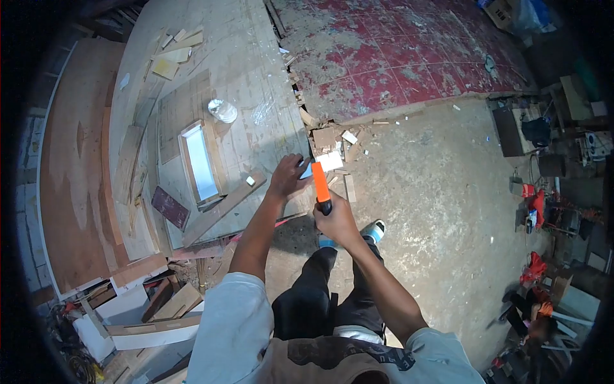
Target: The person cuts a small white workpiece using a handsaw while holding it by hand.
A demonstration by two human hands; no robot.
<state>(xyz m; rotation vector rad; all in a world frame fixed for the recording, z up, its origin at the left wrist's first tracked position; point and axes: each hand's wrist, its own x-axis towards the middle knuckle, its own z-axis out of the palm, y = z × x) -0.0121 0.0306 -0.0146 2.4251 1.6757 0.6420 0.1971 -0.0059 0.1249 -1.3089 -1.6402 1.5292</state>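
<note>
My right hand (338, 221) is closed around the black handle of an orange, straight, narrow tool (321, 182); its exact kind does not show. The tool points away from me, just off the worktable's edge. My left hand (291, 174) is at that edge with bent fingers on a small pale blue piece (307, 171), beside the tool. Past the tool lies a white piece (330, 160); I cannot tell whether the two pieces are joined. On the worktable (256, 147) are a wooden frame with a pale panel (200, 161), a plank (224, 208) and a white container (222, 111).
Wood offcuts (325, 137) litter the concrete floor (422, 185) by the worktable. A brown board (80, 153) stands at the far left, with stacked scrap wood (153, 320) below it. Tools and red items (536, 208) line the right side, where another person (537, 320) is partly visible.
</note>
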